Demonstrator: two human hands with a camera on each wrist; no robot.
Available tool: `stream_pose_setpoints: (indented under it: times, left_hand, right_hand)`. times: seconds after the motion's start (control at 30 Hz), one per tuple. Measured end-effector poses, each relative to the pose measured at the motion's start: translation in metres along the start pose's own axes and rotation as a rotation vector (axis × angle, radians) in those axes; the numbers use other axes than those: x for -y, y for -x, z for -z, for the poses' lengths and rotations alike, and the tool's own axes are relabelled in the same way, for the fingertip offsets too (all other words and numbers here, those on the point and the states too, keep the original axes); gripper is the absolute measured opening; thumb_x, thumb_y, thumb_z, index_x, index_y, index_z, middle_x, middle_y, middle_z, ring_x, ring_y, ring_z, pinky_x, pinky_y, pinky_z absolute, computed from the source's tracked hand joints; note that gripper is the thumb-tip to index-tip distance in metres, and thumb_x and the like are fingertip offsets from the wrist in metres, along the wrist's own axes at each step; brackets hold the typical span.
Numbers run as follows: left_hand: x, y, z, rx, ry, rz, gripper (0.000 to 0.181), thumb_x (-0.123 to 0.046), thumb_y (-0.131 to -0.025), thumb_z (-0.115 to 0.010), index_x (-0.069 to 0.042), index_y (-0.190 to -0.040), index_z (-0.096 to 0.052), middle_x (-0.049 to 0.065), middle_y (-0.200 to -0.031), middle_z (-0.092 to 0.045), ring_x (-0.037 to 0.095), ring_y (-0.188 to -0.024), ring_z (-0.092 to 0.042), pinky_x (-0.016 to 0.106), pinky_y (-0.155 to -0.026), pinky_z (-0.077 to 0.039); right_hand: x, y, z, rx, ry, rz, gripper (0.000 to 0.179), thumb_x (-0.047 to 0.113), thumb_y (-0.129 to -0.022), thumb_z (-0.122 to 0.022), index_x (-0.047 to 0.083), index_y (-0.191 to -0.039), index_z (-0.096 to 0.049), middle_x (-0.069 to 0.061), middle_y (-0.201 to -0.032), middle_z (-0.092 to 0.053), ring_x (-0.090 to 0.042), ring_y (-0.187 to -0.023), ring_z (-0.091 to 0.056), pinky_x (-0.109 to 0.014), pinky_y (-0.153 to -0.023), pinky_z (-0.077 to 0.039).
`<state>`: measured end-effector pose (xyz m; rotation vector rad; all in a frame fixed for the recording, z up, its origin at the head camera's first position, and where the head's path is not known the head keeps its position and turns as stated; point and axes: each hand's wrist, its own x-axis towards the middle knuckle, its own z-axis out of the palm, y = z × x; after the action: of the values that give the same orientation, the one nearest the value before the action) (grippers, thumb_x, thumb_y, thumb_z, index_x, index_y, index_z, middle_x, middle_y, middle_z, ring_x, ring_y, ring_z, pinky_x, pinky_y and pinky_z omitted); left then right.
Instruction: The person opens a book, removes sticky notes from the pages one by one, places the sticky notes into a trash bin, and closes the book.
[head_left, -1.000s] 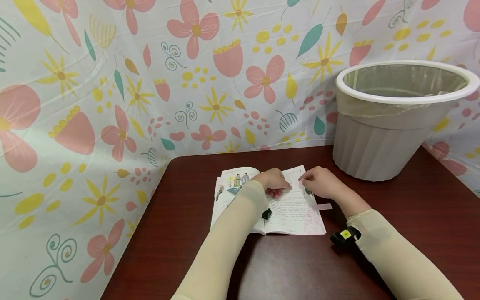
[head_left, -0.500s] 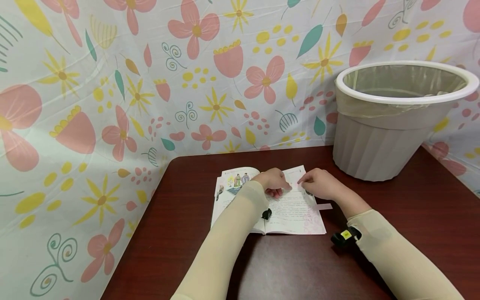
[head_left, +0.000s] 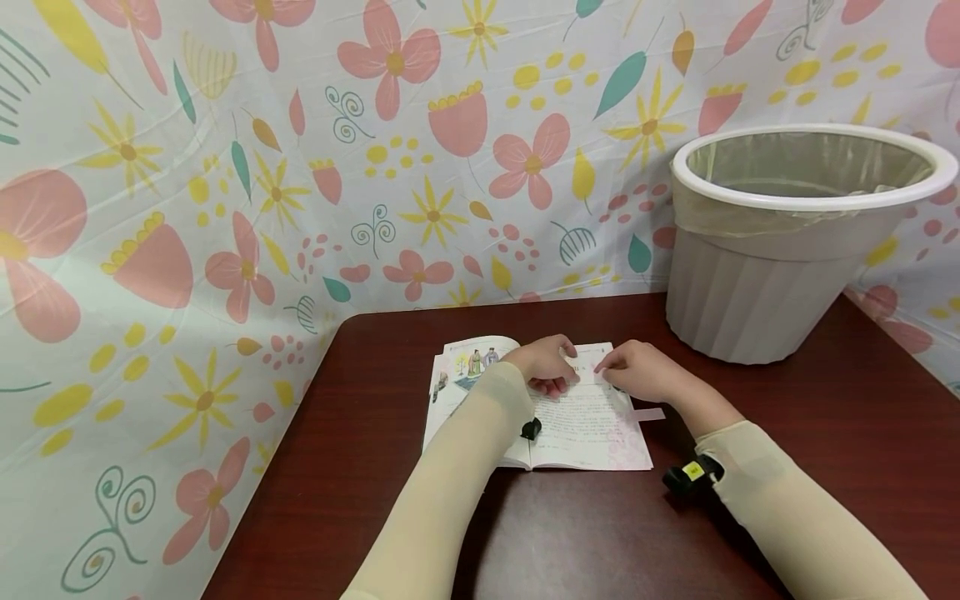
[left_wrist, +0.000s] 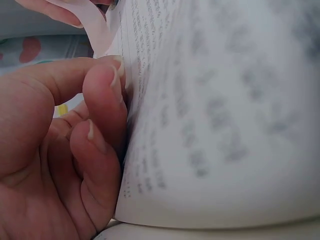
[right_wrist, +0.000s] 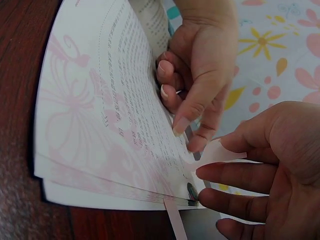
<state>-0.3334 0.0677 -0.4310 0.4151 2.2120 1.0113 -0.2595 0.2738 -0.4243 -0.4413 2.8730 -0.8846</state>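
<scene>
An open book [head_left: 588, 442] with printed pages lies on the table. My left hand [head_left: 546, 363] rests on its right page; in the left wrist view, the fingertips [left_wrist: 102, 80] touch the paper. At that page's upper right is my right hand [head_left: 641, 371], which pinches a pale pink paper strip [right_wrist: 220, 152] between thumb and fingers. The strip bends up from the page in the left wrist view. A second pink strip [head_left: 648, 413] sticks out from the book's right edge.
A grey bin [head_left: 750, 283] with a white rim and a clear liner stands at the table's back right. Behind the dark red-brown table [head_left: 585, 533] hangs a flower-print cloth [head_left: 285, 125]. Both wrists wear small black cameras [head_left: 686, 477].
My left index finger has lifted from the page. The right page's raised upper corner has dropped and lies flatter. My right hand has shifted down slightly.
</scene>
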Motion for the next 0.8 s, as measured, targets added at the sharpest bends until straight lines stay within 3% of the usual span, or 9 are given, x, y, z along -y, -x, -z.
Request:
stream_pose_setpoints:
  times: [0.23, 0.47, 0.8]
  left_hand:
    - [0.0017, -0.0015, 0.0021, 0.019, 0.024, -0.014, 0.053, -0.016, -0.095, -0.074, -0.022, -0.140, -0.047, 0.009, -0.067, -0.068, 0.018, -0.052, -0.059, 0.028, -0.052, -0.047]
    - [0.0007, 0.0024, 0.0015, 0.027, 0.023, -0.022, 0.055, -0.014, -0.095, -0.072, -0.020, -0.142, -0.045, 0.009, -0.067, -0.066, 0.018, -0.052, -0.059, 0.028, -0.052, -0.047]
    - [-0.0016, 0.0053, 0.0014, 0.028, 0.019, -0.011, 0.056, -0.015, -0.095, -0.073, -0.019, -0.143, -0.045, 0.008, -0.068, -0.066, 0.019, -0.054, -0.059, 0.028, -0.053, -0.047]
  right_hand:
    - [0.0003, 0.0004, 0.0002, 0.005, 0.005, 0.029, 0.025, 0.010, -0.095, -0.060, 0.005, -0.107, -0.080, -0.018, -0.116, -0.075, -0.019, -0.094, -0.065, -0.033, -0.077, -0.053]
    - [0.0022, 0.0032, 0.0016, 0.036, -0.010, 0.098, 0.021, 0.009, -0.095, -0.062, 0.004, -0.104, -0.080, -0.015, -0.111, -0.077, -0.018, -0.093, -0.067, -0.035, -0.077, -0.055]
    - [0.0045, 0.0075, 0.0061, 0.027, -0.015, 0.130, 0.021, 0.008, -0.095, -0.062, 0.004, -0.105, -0.080, -0.010, -0.106, -0.078, -0.015, -0.087, -0.065, -0.032, -0.074, -0.054]
